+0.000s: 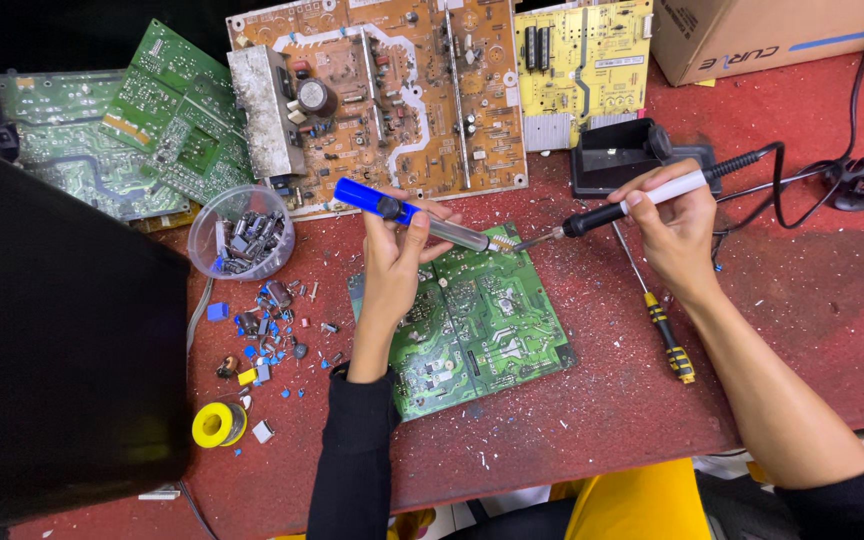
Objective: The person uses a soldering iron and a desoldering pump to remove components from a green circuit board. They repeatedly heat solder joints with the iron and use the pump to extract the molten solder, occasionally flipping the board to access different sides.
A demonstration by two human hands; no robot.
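A blue-and-silver desoldering pump and a white-and-black soldering iron meet above a green circuit board traced in white, on a red table flecked with pale specks, beside an orange-brown board, a yellow board, a yellow-and-black screwdriver and a yellow solder spool.

Two bare hands, left hand and right hand. Left arm in long black sleeve down to the wrist. Right forearm bare, black sleeve pushed up past the elbow. Yellow garment at lap, bottom edge. No rings or watch visible.
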